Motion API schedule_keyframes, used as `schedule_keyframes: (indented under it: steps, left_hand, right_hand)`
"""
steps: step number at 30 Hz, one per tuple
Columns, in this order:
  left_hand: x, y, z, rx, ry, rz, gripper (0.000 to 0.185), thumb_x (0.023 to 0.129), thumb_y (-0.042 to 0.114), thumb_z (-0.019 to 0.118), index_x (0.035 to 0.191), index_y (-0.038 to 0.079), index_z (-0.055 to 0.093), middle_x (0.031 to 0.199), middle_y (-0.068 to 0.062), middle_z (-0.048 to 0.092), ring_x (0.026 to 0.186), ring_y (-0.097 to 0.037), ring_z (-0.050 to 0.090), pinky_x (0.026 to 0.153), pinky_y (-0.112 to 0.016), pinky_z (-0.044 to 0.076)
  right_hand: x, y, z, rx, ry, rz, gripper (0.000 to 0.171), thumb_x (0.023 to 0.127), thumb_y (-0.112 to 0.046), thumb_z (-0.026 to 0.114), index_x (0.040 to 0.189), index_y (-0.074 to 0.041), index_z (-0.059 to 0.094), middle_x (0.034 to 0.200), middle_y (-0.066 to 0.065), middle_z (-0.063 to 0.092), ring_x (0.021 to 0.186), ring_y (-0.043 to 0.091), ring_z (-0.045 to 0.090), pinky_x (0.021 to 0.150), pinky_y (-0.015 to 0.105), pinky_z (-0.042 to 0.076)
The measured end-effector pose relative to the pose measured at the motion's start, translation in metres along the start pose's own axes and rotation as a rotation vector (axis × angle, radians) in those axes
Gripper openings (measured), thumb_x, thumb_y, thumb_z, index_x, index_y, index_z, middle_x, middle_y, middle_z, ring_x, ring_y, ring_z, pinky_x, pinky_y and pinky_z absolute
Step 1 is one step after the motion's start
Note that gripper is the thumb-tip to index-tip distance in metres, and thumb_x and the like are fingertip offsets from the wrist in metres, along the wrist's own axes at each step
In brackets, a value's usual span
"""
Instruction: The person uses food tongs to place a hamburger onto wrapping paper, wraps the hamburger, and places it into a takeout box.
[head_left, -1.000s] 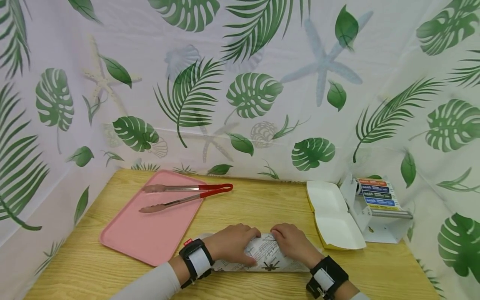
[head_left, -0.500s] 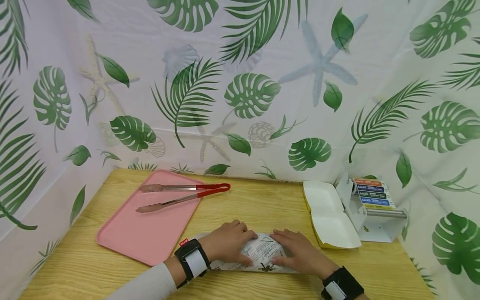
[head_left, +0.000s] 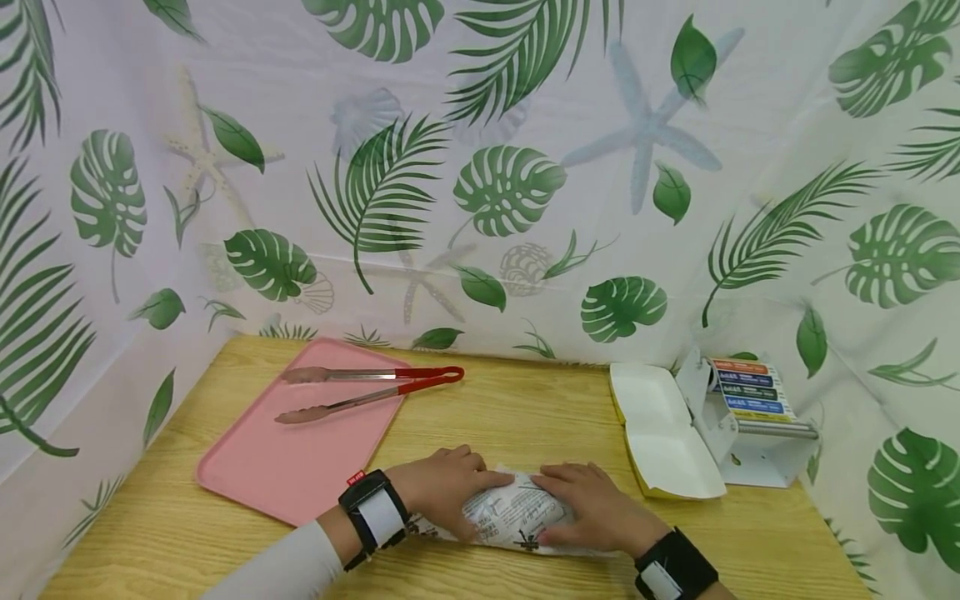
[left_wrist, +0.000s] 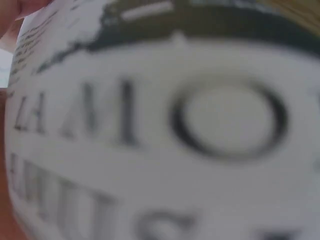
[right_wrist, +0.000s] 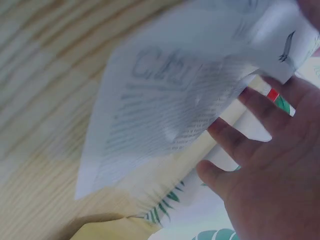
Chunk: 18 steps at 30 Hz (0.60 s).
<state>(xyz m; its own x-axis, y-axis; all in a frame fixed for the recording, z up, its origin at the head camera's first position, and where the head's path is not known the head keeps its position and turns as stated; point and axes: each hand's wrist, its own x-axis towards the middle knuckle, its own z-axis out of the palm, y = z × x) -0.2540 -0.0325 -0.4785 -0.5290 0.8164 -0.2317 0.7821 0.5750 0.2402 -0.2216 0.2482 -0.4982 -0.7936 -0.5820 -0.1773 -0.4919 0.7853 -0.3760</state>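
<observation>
Left hand (head_left: 442,490) is gripping across the paper-wrapped bundle (head_left: 513,510), right hand (head_left: 592,507) is resting on it, fingers spread. Bundle is lying right of the pink tray (head_left: 270,467), near its close end. Probably light, soft, easy to crush; loose paper end (right_wrist: 145,115) is looking thin, tearable. Best hold: broad, round the middle. Big "MO" is reading clearly; smaller print is blurring. Coloured labels (head_left: 753,390) well right of the tray are showing too small to read.
</observation>
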Motion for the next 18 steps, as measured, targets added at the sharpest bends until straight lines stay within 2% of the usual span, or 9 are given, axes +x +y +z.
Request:
schedule_keyframes:
  steps: [4,6,10,14,18]
  left_hand:
    - [0.0,-0.002,-0.002,-0.004,-0.041,-0.015,0.085,0.085,0.057,0.076,0.158,0.038,0.036,0.127,0.003,0.051,0.106,-0.011,0.046,0.088,-0.03,0.046]
    - [0.0,-0.002,-0.002,-0.007,-0.052,-0.019,0.083,0.086,0.055,0.075,0.158,0.039,0.036,0.124,0.004,0.05,0.102,-0.01,0.044,0.086,-0.029,0.045]
    - [0.0,-0.001,0.0,0.015,-0.038,-0.029,0.083,0.086,0.051,0.078,0.157,0.04,0.037,0.118,0.005,0.053,0.098,-0.01,0.045,0.093,-0.032,0.044]
    - [0.001,0.002,0.004,0.069,0.011,-0.029,0.084,0.083,0.05,0.082,0.155,0.04,0.041,0.11,0.005,0.058,0.098,-0.011,0.051,0.103,-0.036,0.043]
    - [0.002,0.005,0.008,0.114,0.061,-0.023,0.085,0.078,0.049,0.086,0.153,0.037,0.046,0.108,0.004,0.065,0.1,-0.013,0.06,0.105,-0.034,0.043]
  right_hand:
    - [0.002,-0.004,0.001,-0.039,0.02,-0.019,0.076,0.086,-0.055,0.075,0.143,-0.007,0.058,0.144,0.016,0.054,0.131,0.04,0.048,0.111,0.066,0.028]
    - [0.004,-0.007,0.001,-0.053,0.018,-0.015,0.074,0.086,-0.052,0.077,0.141,-0.006,0.059,0.143,0.016,0.055,0.129,0.04,0.049,0.111,0.064,0.029]
    - [0.005,-0.01,0.001,-0.076,0.007,-0.007,0.072,0.085,-0.05,0.078,0.139,-0.005,0.061,0.142,0.016,0.055,0.129,0.039,0.049,0.112,0.061,0.03]
    - [0.007,-0.013,0.001,-0.07,0.011,-0.003,0.069,0.084,-0.047,0.081,0.136,-0.004,0.063,0.141,0.018,0.055,0.127,0.04,0.05,0.109,0.062,0.033]
    - [0.011,-0.015,0.001,-0.073,0.027,-0.004,0.066,0.083,-0.044,0.083,0.132,-0.004,0.066,0.138,0.018,0.057,0.123,0.038,0.052,0.105,0.061,0.039]
